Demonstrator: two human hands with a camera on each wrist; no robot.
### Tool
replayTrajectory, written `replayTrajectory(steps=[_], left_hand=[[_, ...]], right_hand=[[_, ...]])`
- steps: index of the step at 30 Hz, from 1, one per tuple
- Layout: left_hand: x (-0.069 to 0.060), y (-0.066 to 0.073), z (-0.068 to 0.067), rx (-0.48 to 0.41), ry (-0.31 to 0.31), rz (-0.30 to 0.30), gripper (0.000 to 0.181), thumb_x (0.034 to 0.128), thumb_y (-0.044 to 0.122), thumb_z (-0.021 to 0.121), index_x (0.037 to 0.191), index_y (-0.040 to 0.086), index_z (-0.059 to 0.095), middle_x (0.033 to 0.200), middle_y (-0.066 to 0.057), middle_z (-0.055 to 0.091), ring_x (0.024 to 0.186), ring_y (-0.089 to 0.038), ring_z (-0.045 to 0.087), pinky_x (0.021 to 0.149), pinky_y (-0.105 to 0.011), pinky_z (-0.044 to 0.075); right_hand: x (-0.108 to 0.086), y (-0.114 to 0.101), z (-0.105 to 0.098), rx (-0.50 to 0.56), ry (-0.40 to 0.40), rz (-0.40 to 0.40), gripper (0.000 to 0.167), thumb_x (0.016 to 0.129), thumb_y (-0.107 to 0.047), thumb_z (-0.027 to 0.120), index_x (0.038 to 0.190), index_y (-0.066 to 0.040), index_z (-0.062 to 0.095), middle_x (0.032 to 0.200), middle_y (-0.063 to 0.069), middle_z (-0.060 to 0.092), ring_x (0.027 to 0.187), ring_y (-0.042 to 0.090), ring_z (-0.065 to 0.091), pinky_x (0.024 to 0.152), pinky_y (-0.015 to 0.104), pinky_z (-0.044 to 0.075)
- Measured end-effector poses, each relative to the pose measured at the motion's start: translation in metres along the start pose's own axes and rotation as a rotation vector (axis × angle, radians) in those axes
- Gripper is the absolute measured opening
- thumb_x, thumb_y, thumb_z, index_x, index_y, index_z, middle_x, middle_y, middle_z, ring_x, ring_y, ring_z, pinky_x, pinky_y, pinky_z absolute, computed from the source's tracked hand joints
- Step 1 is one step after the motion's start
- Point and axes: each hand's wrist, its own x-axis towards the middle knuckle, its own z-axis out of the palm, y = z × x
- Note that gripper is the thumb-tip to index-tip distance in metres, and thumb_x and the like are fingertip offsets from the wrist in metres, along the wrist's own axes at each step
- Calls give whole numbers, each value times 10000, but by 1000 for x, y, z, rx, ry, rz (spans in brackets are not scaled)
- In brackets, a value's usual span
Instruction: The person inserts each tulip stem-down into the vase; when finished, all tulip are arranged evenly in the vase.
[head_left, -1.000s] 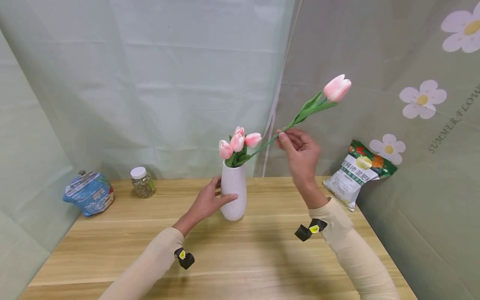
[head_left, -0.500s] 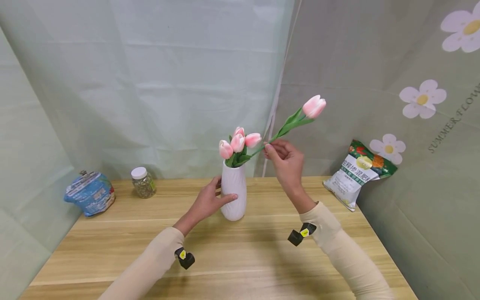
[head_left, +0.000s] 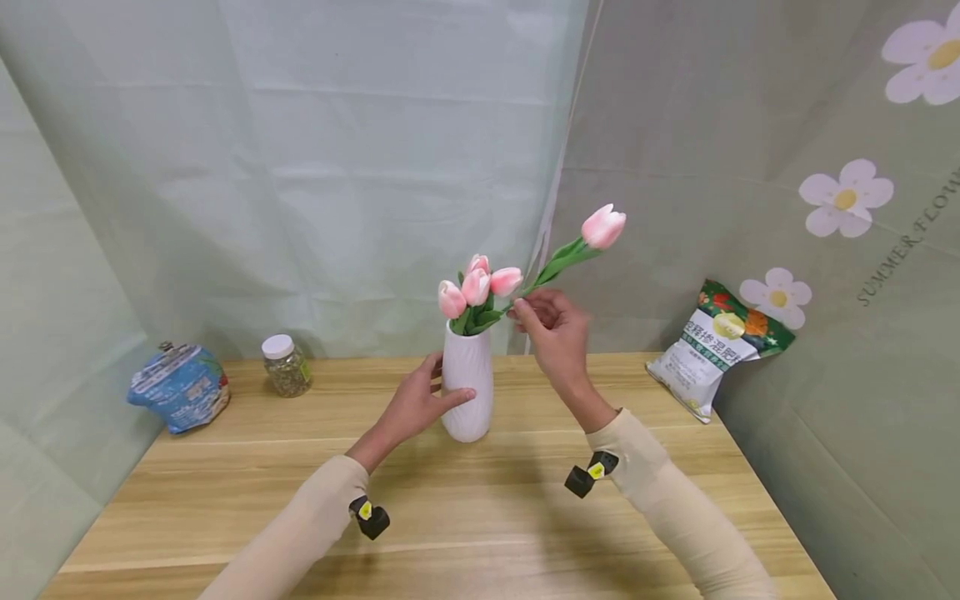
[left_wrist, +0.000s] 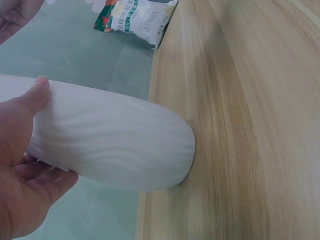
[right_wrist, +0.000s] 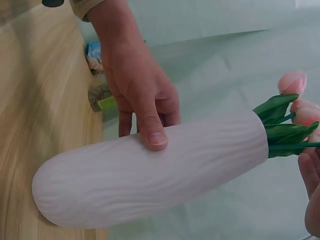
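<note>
A white ribbed vase (head_left: 470,379) stands upright on the wooden table, with several pink tulips (head_left: 476,287) leaning out of its mouth. From the left side my left hand (head_left: 411,406) grips the vase, thumb across its front and fingers behind. The left wrist view shows the thumb and fingers on either side of the vase (left_wrist: 115,135). Above and right of the mouth, my right hand (head_left: 561,337) pinches the green stem of another tulip (head_left: 603,227), whose bloom slants up to the right. In the right wrist view a stem reaches into the vase mouth; how deep is hidden.
A blue bag (head_left: 180,387) and a white-capped jar (head_left: 286,367) stand at the table's back left. Against the right wall leans a white-and-green bag (head_left: 716,350). Cloth walls with printed flowers (head_left: 846,198) enclose the wooden table (head_left: 465,517).
My right hand has moved left and down with the tulip, sinking its bloom and bringing the fingers close to the vase mouth. My left hand and the vase have stayed put.
</note>
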Motion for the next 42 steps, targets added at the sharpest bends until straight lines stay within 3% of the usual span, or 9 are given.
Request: replayTrajectory(steps=[5, 12, 19, 25, 29, 33, 42], left_hand=[[-1, -1, 1, 0, 3, 3, 874, 871, 466, 802, 1532, 78, 383, 1488, -140, 524, 1361, -321, 527, 1093, -511, 490], [-1, -1, 1, 3, 3, 10, 878, 872, 473, 798, 1536, 81, 380, 1484, -140, 528, 1357, -323, 528, 1088, -521, 492], [-1, -1, 1, 0, 2, 8, 873, 875, 459, 801, 1537, 79, 378, 1486, -145, 525, 1363, -326, 523, 1081, -520, 499], [0, -1, 1, 0, 1, 8, 869, 876, 462, 798, 1536, 84, 377, 1480, -136, 529, 1360, -315, 525, 1084, -514, 499], [0, -1, 1, -3, 1, 11, 854, 882, 457, 794, 1533, 90, 381, 1471, -127, 535, 1357, -309, 528, 1084, -516, 499], [0, -1, 0, -5, -4, 12, 848, 887, 453, 790, 1534, 90, 378, 1471, -126, 534, 1356, -306, 527, 1085, -515, 498], [-1, 0, -1, 0, -2, 14, 866, 887, 448, 790, 1541, 74, 362, 1491, -142, 517, 1365, -320, 521, 1089, -521, 492]], right_hand=[[-1, 4, 6, -14, -41, 40, 128, 956, 30, 678, 1009, 117, 601, 949, 287, 688, 784, 134, 744, 688, 302, 645], [-4, 10, 11, -47, -97, 78, 176, 977, 20, 649, 1078, 147, 580, 1017, 310, 682, 839, 395, 718, 723, 320, 647], [-2, 17, 12, -103, -152, 100, 143, 996, 3, 624, 1096, 99, 591, 1008, 266, 698, 861, 264, 719, 769, 305, 642], [-2, 19, 9, -275, -185, 87, 167, 939, -98, 733, 1041, 33, 724, 986, 160, 748, 939, 278, 739, 817, 363, 634], [-3, 20, 7, -353, -224, 122, 177, 905, -126, 769, 1036, -7, 785, 975, 133, 768, 965, 284, 743, 839, 402, 635], [-3, 20, 4, -324, -214, 149, 163, 910, -113, 761, 1031, -6, 779, 976, 138, 761, 960, 272, 736, 840, 378, 631], [-1, 12, 2, -202, -111, 95, 197, 933, -150, 761, 1057, 1, 746, 998, 161, 735, 903, 187, 699, 831, 384, 607]])
